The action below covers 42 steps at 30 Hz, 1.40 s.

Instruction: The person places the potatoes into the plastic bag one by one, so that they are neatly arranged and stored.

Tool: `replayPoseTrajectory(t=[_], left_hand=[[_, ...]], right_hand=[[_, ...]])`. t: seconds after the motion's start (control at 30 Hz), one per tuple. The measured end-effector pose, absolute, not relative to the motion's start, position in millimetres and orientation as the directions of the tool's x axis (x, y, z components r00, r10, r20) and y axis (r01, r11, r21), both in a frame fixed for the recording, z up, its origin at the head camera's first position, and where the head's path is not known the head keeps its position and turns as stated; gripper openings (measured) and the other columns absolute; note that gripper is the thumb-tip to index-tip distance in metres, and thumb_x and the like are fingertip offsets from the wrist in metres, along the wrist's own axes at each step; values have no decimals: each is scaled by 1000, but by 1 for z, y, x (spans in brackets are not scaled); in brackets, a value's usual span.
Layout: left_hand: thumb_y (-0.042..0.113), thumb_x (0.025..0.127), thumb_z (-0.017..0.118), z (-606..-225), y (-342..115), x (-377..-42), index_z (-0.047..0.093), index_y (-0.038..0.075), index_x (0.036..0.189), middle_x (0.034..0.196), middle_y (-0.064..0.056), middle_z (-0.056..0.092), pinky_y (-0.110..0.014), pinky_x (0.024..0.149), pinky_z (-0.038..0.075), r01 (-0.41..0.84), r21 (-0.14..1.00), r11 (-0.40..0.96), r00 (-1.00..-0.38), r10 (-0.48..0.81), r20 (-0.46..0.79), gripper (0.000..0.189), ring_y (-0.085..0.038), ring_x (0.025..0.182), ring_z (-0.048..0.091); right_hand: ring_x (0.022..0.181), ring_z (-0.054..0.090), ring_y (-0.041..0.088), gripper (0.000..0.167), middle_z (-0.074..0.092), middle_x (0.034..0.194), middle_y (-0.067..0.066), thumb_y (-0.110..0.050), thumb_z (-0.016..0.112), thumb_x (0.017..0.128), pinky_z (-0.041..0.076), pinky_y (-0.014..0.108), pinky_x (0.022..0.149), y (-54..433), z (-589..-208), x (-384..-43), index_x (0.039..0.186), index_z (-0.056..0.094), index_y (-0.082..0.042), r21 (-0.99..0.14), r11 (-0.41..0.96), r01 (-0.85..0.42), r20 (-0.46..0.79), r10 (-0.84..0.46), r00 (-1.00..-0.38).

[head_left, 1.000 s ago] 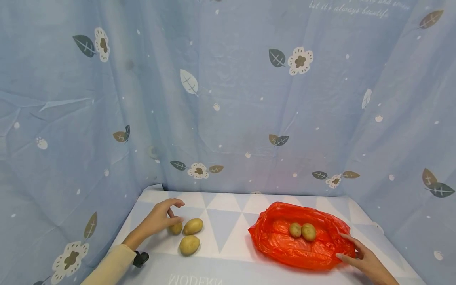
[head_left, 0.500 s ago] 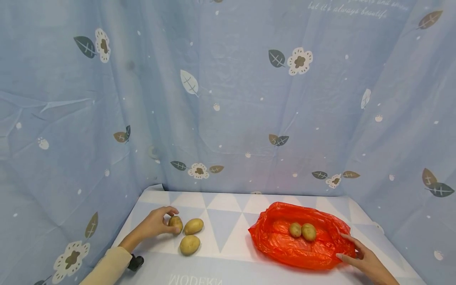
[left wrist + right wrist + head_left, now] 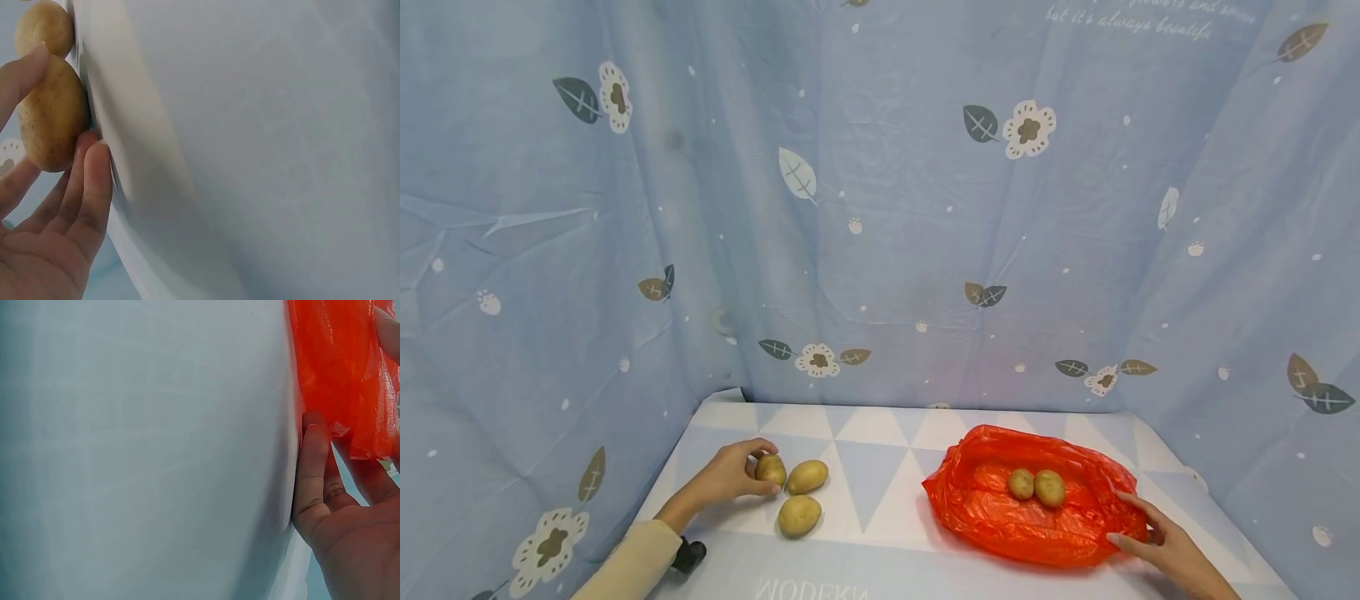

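In the head view, my left hand [image 3: 730, 473] has its thumb and fingers around a yellow-brown potato [image 3: 771, 472] at the left of the table. The left wrist view shows that potato [image 3: 55, 115] between the thumb and the fingers, low by the table surface. Two more potatoes lie right beside it, one behind [image 3: 808, 477] and one in front [image 3: 799, 516]. At the right, my right hand [image 3: 1172, 550] holds the end of a red plastic bag [image 3: 1000, 537], thumb on one side and fingers on the other. Two potatoes [image 3: 1049, 488] sit inside the spread-out bag.
The table [image 3: 880, 525] has a cloth with pale blue and white triangles. A blue curtain [image 3: 887, 250] with leaves and flowers hangs behind it and along both sides. A small black device [image 3: 688, 554] shows by the left wrist.
My left hand has come down and back slightly, and its thumb and fingers have closed around the nearest potato. The right hand and the bag have stayed in place.
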State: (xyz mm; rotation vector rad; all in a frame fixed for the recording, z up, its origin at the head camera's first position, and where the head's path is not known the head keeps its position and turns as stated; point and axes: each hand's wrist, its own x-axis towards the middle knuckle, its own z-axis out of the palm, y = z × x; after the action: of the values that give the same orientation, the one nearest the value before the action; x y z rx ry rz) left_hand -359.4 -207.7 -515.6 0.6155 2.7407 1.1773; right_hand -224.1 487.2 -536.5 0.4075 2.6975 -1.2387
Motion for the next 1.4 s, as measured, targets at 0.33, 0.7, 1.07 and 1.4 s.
replayPoseTrajectory(t=[0.33, 0.7, 1.07, 1.4], left_hand=[[19, 73, 95, -521, -203, -360, 63, 0, 128, 113, -11, 64, -26, 66, 50, 309, 721, 621, -923, 379, 69, 66, -21, 83, 59], [24, 67, 98, -525, -195, -359, 65, 0, 126, 96, -1, 64, -30, 68, 49, 244, 687, 684, -957, 284, 56, 72, -15, 81, 56], [24, 64, 100, -528, -198, -360, 68, 7, 121, 99, -1, 65, -30, 71, 50, 208, 708, 675, -969, 243, 53, 68, -16, 85, 59], [20, 66, 99, -517, -197, -359, 66, 10, 127, 106, -2, 65, -32, 72, 53, 208, 767, 608, -967, 244, 69, 71, -18, 90, 61]], right_hand=[[125, 45, 56, 93, 22, 152, 43, -45, 74, 94, 56, 51, 93, 488, -537, -225, 157, 25, 3, -720, 623, 307, -247, 183, -952], [121, 50, 51, 90, 24, 151, 45, -43, 74, 94, 57, 49, 90, 488, -536, -223, 155, 28, 5, -715, 646, 268, -217, 159, -963], [119, 51, 48, 90, 26, 151, 43, -45, 73, 94, 57, 49, 90, 489, -537, -225, 155, 29, 4, -704, 650, 286, -234, 168, -958], [121, 50, 50, 90, 24, 151, 44, -45, 73, 95, 58, 49, 89, 489, -536, -226, 155, 28, 4, -708, 646, 287, -236, 166, -957]])
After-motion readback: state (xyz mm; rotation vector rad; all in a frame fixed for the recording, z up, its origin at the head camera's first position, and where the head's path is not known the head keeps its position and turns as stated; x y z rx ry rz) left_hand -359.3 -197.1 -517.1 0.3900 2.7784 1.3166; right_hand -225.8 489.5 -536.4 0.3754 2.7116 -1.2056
